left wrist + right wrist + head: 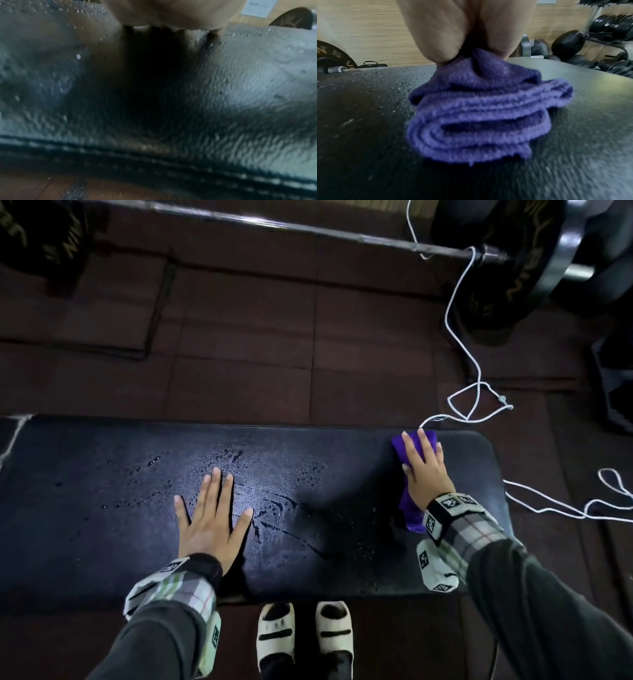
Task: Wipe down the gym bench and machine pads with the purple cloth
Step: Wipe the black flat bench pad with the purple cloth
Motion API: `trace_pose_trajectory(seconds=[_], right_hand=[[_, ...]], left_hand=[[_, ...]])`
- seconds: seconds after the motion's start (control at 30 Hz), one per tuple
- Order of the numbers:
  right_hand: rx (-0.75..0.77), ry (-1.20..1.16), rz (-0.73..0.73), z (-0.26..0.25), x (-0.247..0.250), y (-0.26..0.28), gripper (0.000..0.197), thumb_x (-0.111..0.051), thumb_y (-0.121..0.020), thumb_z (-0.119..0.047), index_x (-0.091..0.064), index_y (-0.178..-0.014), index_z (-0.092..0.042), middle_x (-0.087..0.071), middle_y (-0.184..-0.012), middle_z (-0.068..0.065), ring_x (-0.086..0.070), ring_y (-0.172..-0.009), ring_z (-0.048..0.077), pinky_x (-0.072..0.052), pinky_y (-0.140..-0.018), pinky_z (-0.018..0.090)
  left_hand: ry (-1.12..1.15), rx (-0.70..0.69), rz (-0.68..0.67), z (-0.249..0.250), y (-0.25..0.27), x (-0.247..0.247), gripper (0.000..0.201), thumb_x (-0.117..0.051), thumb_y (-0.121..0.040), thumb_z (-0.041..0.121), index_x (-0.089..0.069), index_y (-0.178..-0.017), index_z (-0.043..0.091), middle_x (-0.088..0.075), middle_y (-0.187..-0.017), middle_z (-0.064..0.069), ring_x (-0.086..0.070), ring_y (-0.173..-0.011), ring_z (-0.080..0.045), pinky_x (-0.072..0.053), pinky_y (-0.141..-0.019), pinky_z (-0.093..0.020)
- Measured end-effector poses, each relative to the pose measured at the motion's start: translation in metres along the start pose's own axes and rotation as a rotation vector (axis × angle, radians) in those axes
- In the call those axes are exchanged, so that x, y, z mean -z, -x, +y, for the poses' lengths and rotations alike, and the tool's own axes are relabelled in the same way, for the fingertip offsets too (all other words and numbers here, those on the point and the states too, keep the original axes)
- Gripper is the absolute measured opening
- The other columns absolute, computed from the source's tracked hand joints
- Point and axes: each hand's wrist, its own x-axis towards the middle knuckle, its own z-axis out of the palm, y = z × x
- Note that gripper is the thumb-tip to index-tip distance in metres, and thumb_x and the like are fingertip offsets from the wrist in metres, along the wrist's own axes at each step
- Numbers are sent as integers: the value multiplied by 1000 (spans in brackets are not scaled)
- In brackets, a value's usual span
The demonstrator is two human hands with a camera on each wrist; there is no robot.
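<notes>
While the purple cloth (411,508) lies folded into a thick wad on the gym bench (308,559), at about 3 o'clock from the middle of the pad and close to its rounded right end, the right hand (423,470) presses it flat from above. The fingers lie straight over the fabric, tips toward 12 o'clock. From the right wrist view the cloth (488,115) shows several stacked layers bulging out under the heel of the hand (462,29), touching the pad (368,121). I cannot tell whether the thumb tucks under an edge.

At about 9 o'clock from the cloth, well apart from it, the left hand (212,522) rests palm down on the pad with fingers spread and straight, holding nothing; it looks like a brace. In the left wrist view the textured pad (257,94) and its stitched seam fill the frame, blurred.

Droplets and streaks (274,508) glisten over the middle of the bench, mostly between the two hands. So the bench-wiping step seems to be in hand, with most of the surface not yet dried; the machine pads are not in view.

The next move likely calls for sliding the cloth toward 9 o'clock through the wet patch with steady downward pressure, and the left hand would need to lift clear of that path.

Beyond the bench, a white cord (462,337) trails from 1 o'clock toward the bench end, and a barbell (274,224) with a black plate (507,275) lies at 12 to 1 o'clock.
</notes>
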Motion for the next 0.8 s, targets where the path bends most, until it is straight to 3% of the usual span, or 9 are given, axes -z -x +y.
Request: trace_pose_trajectory(seconds=[0.13,0.3,0.37,0.43,0.47,0.53,0.6,0.7,0.8], right_hand=[[36,68,45,-8,6,-18,57,-36,-99,-14,-11,-150,-18,-1,-157,9,-1,-143,36,0,-117,41],[71,124,-36,-27,0,-52,54,-32,-99,-18,-12,-150,-19,-8,-157,9,-5,-143,36,-2,-118,44],[258,187,-23,-45,-1,-50,53,-29,-94,-20,-28,-146,-9,-28,-150,17,-23,-139,36,-19,-113,54],[410,265,3,-52,-8,-41,54,-32,-85,-17,-43,-136,-3,-47,-137,20,-35,-130,36,-38,-99,60],[454,290,-3,-49,-15,-34,55,-35,-84,-14,-39,-138,-7,-46,-139,17,-35,-131,36,-39,-99,58],[512,270,-29,-34,-27,-16,69,-45,-88,-11,-14,-148,-27,-21,-155,3,-20,-141,36,-40,-102,51],[507,216,-108,-13,-31,-3,84,-51,-89,-11,1,-146,-43,2,-156,-14,-5,-144,32,-50,-91,46],[455,153,-64,5,-17,5,80,-51,-88,-10,-8,-145,-44,-7,-156,-15,-11,-143,33,-53,-84,47],[303,116,-20,16,-8,-18,57,-30,-93,-24,-17,-148,-33,-15,-157,-3,-14,-141,40,-34,-107,50]], left_hand=[[-12,17,10,2,0,-1,74,1,-89,68,8,-152,29,18,-158,12,22,-143,-1,30,-109,-41],[-5,22,-1,2,0,0,76,2,-87,70,12,-151,30,21,-157,12,23,-142,0,32,-108,-40],[-6,23,-6,1,-1,0,76,1,-87,70,12,-151,30,22,-157,12,24,-142,0,32,-108,-40],[-7,20,-20,1,0,1,76,2,-87,70,13,-150,31,23,-157,13,26,-141,1,34,-106,-39],[-7,21,-27,2,0,1,76,3,-86,70,14,-150,31,25,-156,13,27,-140,1,35,-106,-38],[-7,28,-27,3,-1,2,75,4,-86,70,16,-149,32,27,-155,13,29,-139,1,36,-104,-38],[-12,24,-33,3,-2,2,76,4,-85,70,16,-149,31,28,-155,13,30,-139,2,36,-104,-38],[-7,26,-26,2,-2,1,77,1,-86,70,11,-151,29,22,-157,12,27,-140,2,34,-106,-38],[-3,30,-17,2,-1,0,77,-1,-87,70,8,-151,28,18,-158,12,25,-141,1,33,-107,-38]])
